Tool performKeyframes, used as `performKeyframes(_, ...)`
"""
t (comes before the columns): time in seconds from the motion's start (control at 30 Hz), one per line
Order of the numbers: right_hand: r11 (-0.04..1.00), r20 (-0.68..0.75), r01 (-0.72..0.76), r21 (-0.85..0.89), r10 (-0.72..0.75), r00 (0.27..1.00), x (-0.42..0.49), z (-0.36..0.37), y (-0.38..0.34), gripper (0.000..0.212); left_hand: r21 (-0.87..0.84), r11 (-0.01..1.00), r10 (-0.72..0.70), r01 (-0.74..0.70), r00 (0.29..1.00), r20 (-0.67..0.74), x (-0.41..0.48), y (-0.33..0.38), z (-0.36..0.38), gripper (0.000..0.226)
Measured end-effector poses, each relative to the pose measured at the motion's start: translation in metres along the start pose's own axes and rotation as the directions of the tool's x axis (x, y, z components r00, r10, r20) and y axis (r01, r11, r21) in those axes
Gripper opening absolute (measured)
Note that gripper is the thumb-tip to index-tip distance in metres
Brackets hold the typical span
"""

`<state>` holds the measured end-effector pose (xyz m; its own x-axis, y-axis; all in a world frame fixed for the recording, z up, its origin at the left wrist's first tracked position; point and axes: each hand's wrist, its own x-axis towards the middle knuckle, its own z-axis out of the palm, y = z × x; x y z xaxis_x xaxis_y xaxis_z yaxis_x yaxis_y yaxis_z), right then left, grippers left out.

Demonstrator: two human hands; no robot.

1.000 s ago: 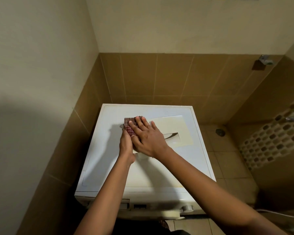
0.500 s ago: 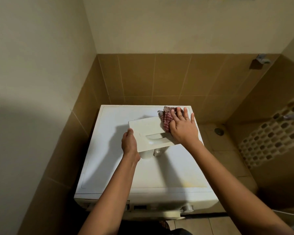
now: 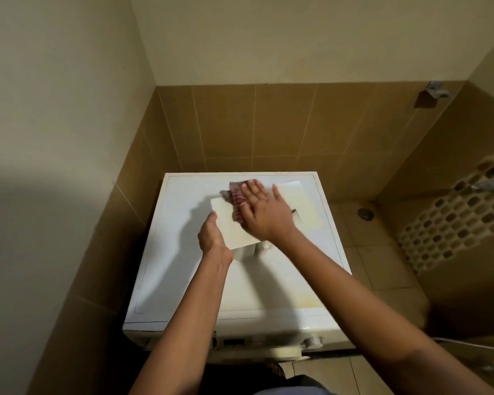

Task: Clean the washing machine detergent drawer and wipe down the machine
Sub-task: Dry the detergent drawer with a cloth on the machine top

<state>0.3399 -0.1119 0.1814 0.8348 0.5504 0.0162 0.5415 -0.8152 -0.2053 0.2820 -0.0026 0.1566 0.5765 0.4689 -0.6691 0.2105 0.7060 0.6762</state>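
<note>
The white washing machine (image 3: 183, 280) stands in a tiled corner, seen from above. The removed detergent drawer (image 3: 305, 206) stands on the machine's top with its cream front panel facing up. My left hand (image 3: 211, 238) grips the panel's near left edge. My right hand (image 3: 264, 213) lies flat with spread fingers on a red checked cloth (image 3: 236, 195), pressing it onto the left part of the panel. Most of the cloth is hidden under my palm.
Brown tiled walls close in at the left and behind the machine. A floor drain (image 3: 365, 213) lies on the tiled floor at the right. A wall tap (image 3: 435, 91) sits high right, and another tap (image 3: 491, 186) sticks out at the far right edge.
My right hand has swept the cloth leftward across the drawer panel, from its far right corner to its left part. My left hand still holds the panel's left edge.
</note>
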Motion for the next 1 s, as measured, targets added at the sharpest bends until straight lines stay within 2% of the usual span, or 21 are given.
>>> performKeyframes(0.13,0.954,0.026,-0.299,-0.038,0.3,0.954,-0.003,-0.023,0.065,0.055,0.024,1.0,0.018,-0.018,1.0,-0.018,0.003,-0.005,0.001,0.018)
performKeyframes(0.23,0.911,0.028,-0.404,-0.085,0.408,0.913,-0.002,-0.023,0.072,0.059,0.024,1.0,0.008,-0.008,1.0,-0.027,0.008,-0.007,0.001,0.017)
performKeyframes(0.3,0.937,0.015,-0.345,-0.064,0.346,0.938,0.001,-0.016,0.052,0.061,0.033,0.999,0.004,-0.003,1.0,-0.028,0.008,-0.004,0.003,0.018)
performKeyframes(0.43,0.998,0.029,-0.023,0.064,0.021,0.999,-0.002,0.001,-0.02,0.068,0.012,1.0,-0.009,0.009,1.0,0.004,0.007,0.006,0.006,0.026)
performKeyframes(0.53,0.991,0.037,0.097,0.088,-0.1,0.994,-0.003,0.003,-0.046,0.054,-0.067,0.998,0.014,-0.007,0.994,0.106,0.01,0.009,0.006,0.035)
performKeyframes(0.57,0.99,0.028,0.11,0.086,-0.113,0.993,-0.003,0.001,-0.045,0.051,-0.063,0.998,0.011,-0.006,0.996,0.083,0.009,0.01,0.006,0.035)
performKeyframes(0.67,0.997,-0.015,0.057,0.052,-0.057,0.998,-0.007,-0.013,-0.02,0.049,-0.042,0.999,-0.009,0.01,1.0,0.006,0.013,0.015,0.012,0.034)
performKeyframes(0.77,0.982,-0.052,-0.187,0.006,0.187,0.981,-0.009,-0.03,0.024,0.05,-0.032,0.999,-0.017,0.017,1.0,-0.01,0.014,0.019,0.016,0.022)
performKeyframes(0.83,0.955,-0.024,-0.296,-0.03,0.296,0.955,-0.003,-0.035,0.047,0.052,-0.031,0.999,-0.023,0.024,1.0,0.005,0.013,0.019,0.017,0.018)
performKeyframes(0.9,0.951,0.0,-0.309,-0.021,0.309,0.951,0.004,-0.032,0.05,0.053,-0.007,1.0,-0.012,0.012,1.0,0.004,0.015,0.019,0.018,0.019)
performKeyframes(1.0,0.983,-0.001,-0.182,0.023,0.182,0.983,0.01,-0.024,0.016,0.053,0.024,0.999,-0.024,0.024,1.0,0.003,0.015,0.024,0.022,0.026)
